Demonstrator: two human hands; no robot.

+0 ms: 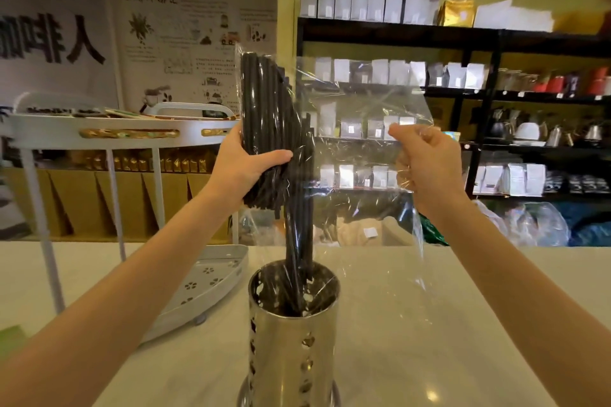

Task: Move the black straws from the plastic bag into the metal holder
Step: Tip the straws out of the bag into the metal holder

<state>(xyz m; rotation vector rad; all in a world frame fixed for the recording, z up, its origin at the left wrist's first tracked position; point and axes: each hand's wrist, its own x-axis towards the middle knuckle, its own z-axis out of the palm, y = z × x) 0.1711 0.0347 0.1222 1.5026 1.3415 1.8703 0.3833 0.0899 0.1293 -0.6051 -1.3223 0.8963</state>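
Risk: left hand [246, 165] clamps bundled black plastic straws [271, 129] through clear plastic bag [360, 145]; right hand [426, 168] pinches bag; loosened straws may miss perforated cylindrical metal holder [294, 334] on worktop [429, 324].

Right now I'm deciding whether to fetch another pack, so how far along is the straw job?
Partway. Done: a few black straws already stand in the metal holder. In hand: the left hand grips the main bundle of straws through the plastic bag, held above the holder, while the right hand pulls the bag's loose side out. Left: most of the bundle is still in the bag.
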